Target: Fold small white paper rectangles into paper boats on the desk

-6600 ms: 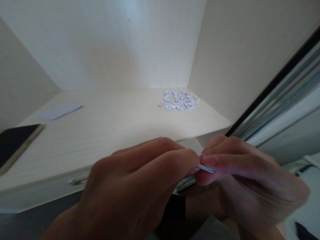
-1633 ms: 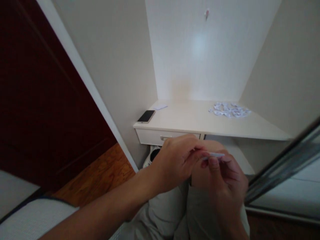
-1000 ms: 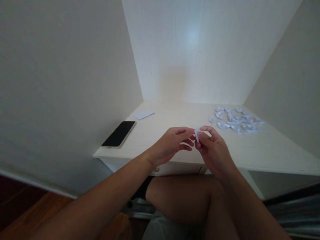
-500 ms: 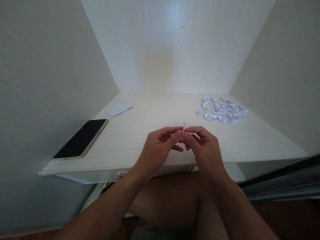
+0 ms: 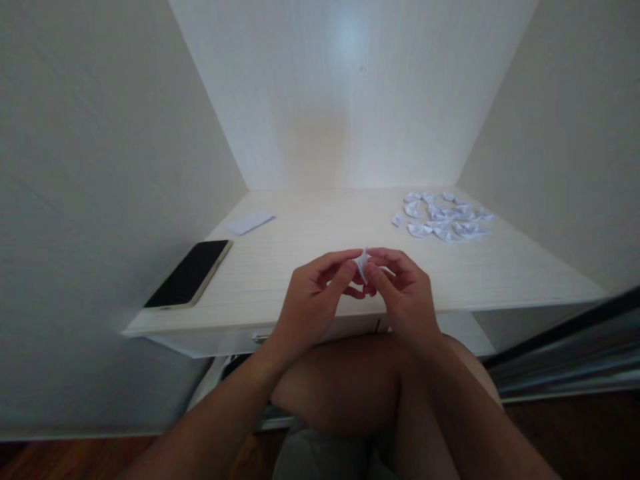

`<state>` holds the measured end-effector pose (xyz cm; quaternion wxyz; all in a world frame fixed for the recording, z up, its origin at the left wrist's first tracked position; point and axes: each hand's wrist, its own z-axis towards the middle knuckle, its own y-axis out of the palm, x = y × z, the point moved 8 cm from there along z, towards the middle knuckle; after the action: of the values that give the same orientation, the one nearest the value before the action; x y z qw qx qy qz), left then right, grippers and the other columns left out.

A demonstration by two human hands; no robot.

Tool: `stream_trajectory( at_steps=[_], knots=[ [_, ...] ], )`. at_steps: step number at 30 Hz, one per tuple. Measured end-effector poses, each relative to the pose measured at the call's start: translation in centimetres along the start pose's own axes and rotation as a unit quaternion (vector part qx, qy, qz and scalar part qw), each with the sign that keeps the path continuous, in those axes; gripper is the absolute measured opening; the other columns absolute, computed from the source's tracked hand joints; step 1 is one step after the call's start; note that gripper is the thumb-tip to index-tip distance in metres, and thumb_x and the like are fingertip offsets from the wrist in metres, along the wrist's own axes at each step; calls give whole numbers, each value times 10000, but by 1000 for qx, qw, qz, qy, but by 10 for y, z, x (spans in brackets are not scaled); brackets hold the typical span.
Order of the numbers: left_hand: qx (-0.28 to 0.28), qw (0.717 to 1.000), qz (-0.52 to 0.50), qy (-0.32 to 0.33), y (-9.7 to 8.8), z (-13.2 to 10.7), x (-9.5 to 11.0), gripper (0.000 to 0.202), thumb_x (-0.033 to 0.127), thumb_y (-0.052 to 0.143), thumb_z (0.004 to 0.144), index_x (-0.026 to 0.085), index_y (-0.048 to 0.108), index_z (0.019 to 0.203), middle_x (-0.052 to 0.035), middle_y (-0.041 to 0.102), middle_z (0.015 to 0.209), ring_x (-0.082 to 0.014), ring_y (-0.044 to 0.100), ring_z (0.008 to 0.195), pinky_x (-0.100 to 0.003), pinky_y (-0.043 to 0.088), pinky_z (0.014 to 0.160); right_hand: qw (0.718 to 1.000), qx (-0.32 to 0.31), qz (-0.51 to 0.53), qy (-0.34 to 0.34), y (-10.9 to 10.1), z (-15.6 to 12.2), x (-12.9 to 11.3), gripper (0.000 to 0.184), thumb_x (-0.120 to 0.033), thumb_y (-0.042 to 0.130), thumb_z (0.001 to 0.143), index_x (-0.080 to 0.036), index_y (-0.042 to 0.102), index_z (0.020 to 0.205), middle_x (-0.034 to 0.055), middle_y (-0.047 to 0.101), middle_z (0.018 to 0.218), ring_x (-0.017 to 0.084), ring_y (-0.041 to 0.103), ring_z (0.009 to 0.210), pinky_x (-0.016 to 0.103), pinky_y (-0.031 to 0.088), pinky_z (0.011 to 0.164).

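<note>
My left hand (image 5: 313, 297) and my right hand (image 5: 403, 293) meet above the front edge of a pale wooden desk (image 5: 310, 233). Both pinch a small folded piece of white paper (image 5: 362, 263) between thumbs and fingertips. The paper stands up between the fingertips; its lower part is hidden by my fingers. A pile of several similar small folded white papers (image 5: 443, 217) lies at the back right of the desk.
A black phone (image 5: 193, 272) lies face up at the desk's left front. A flat white slip of paper (image 5: 250, 221) lies behind it. Pale walls close the desk in on three sides. My bare knees (image 5: 350, 387) are under my hands. A dark sliding-door rail (image 5: 565, 360) runs at right.
The view swung from the room back to the desk and settled. My hands stayed together on the paper; the piece now shows spread, pointed folds instead of a thin edge.
</note>
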<state>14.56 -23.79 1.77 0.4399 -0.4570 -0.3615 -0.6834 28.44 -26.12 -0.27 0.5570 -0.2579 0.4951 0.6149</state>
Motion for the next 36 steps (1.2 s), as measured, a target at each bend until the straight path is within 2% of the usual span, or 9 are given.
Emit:
stream_trajectory(
  at_steps=[5, 12, 18, 24, 26, 30, 33, 36],
  knots=[
    [15, 992, 98, 73, 3, -4, 9, 202, 247, 662, 976, 172, 773, 1127, -61, 754, 1036, -149, 743, 820, -282, 670, 729, 997, 27, -66, -24, -4, -3, -2, 261, -309, 816, 845, -266, 769, 1099, 1, 751, 909, 135, 706, 731, 267, 570, 623],
    [28, 955, 236, 178, 6, -12, 22, 239, 218, 596, 1010, 224, 750, 1194, -55, 714, 1022, -155, 695, 880, -277, 638, 733, 997, 15, -69, -5, -5, -4, 2, 303, -354, 828, 828, -262, 767, 1110, 37, 805, 983, 188, 758, 806, 334, 596, 714],
    [40, 944, 273, 180, 5, -16, 23, 246, 206, 571, 1021, 254, 730, 1202, -38, 698, 998, -143, 679, 854, -264, 609, 744, 999, -1, -19, 31, 0, -3, 1, 258, -327, 811, 829, -239, 755, 1065, 11, 805, 838, 158, 723, 703, 289, 562, 620],
    [56, 930, 301, 203, 6, -19, 27, 194, 209, 586, 998, 242, 718, 1136, -43, 706, 984, -169, 693, 874, -291, 607, 777, 999, 6, -51, -10, 0, -6, -6, 313, -316, 704, 924, -246, 692, 1229, -8, 765, 800, 140, 697, 675, 275, 535, 601],
    [57, 936, 289, 193, 7, -18, 24, 143, 223, 600, 996, 227, 721, 1073, -44, 706, 970, -167, 704, 861, -292, 614, 777, 998, 16, -62, -21, -1, -7, -7, 320, -285, 688, 932, -253, 686, 1251, -22, 746, 784, 128, 684, 657, 265, 525, 594],
    [82, 967, 201, 133, 5, -14, 14, 72, 263, 692, 952, 194, 710, 963, -28, 708, 905, -147, 719, 776, -272, 630, 725, 996, 32, -81, -22, -5, -7, -6, 219, -252, 695, 916, -251, 748, 1129, -9, 763, 819, 134, 683, 680, 273, 522, 614],
    [95, 986, 110, 84, 2, -8, 7, 174, 249, 780, 873, 181, 691, 1005, -11, 707, 873, -153, 725, 770, -278, 652, 694, 995, 49, -89, -7, -11, -6, -1, 201, -266, 715, 897, -250, 770, 1090, 9, 777, 860, 152, 687, 711, 295, 527, 641],
    [61, 995, 72, 32, 6, -1, 4, 206, 237, 802, 838, 158, 704, 1001, -23, 729, 877, -154, 724, 772, -284, 664, 684, 994, 58, -94, -2, -14, -6, 1, 184, -265, 733, 875, -245, 783, 1052, 5, 767, 814, 153, 669, 678, 298, 524, 625]
  ],
)
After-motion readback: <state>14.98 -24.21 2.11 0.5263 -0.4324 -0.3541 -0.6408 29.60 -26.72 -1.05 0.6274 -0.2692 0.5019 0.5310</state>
